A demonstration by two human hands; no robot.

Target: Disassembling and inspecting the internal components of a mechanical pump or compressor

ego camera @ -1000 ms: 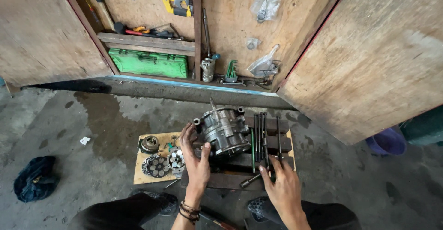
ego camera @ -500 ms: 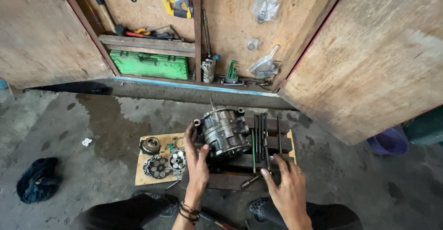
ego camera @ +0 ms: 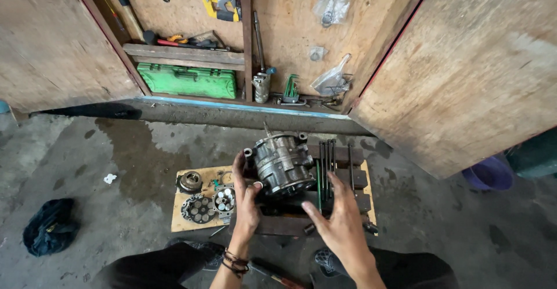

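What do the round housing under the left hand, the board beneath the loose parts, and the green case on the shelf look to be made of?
The round housing, steadied by the left hand, looks like cast metal, probably aluminium: dull grey, ribbed, with bolt lugs. The board looks like plywood or cardboard: flat, pale tan, matte; which one is unclear. The green case seems moulded plastic: uniform colour, soft sheen, shaped ridges.

housing (ego camera: 282, 162): dull grey metal | board (ego camera: 184, 215): matt wood | floor (ego camera: 116, 161): rough concrete

purple bucket (ego camera: 490, 174) partly hidden by door
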